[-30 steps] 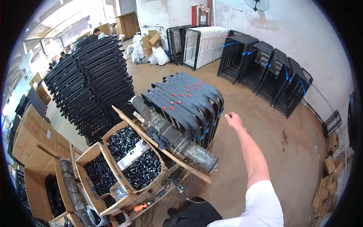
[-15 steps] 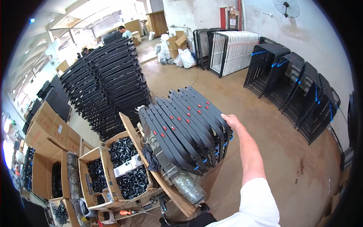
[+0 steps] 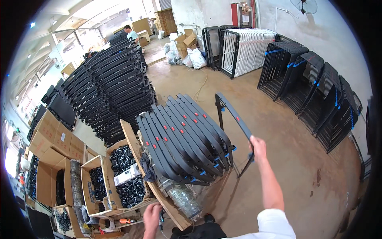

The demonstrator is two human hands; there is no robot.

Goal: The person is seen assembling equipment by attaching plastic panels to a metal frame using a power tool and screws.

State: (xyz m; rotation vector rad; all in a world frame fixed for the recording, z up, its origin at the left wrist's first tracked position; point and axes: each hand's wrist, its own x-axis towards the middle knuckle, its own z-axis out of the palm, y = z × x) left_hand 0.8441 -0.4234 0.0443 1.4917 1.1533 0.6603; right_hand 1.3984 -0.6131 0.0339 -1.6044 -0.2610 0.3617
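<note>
A black metal frame (image 3: pixel 235 115) with rounded corners and a red mark stands tilted, apart from the stack, with my right hand (image 3: pixel 259 149) closed around its near corner. Left of it, a row of matching black frames (image 3: pixel 187 137) leans together, with red marks on top and blue pieces at the lower corners. My left hand (image 3: pixel 151 217) is low beside the wooden board, right next to a hand-held power tool (image 3: pixel 161 220). Its fingers are partly hidden, so I cannot make out whether they grip the tool. Below the row lies a roll wrapped in clear film (image 3: pixel 185 199).
A wooden board (image 3: pixel 139 159) edges cartons of black plastic parts (image 3: pixel 133 191). An orange-handled tool (image 3: pixel 126 221) lies below them. A tall stack of black frames (image 3: pixel 107 87) rises behind. More frames (image 3: pixel 306 79) stand along the right wall. A co-worker (image 3: pixel 130 34) is far back.
My right hand has pulled one black frame rightward, away from the row. My left hand has come into view at the bottom, beside the power tool.
</note>
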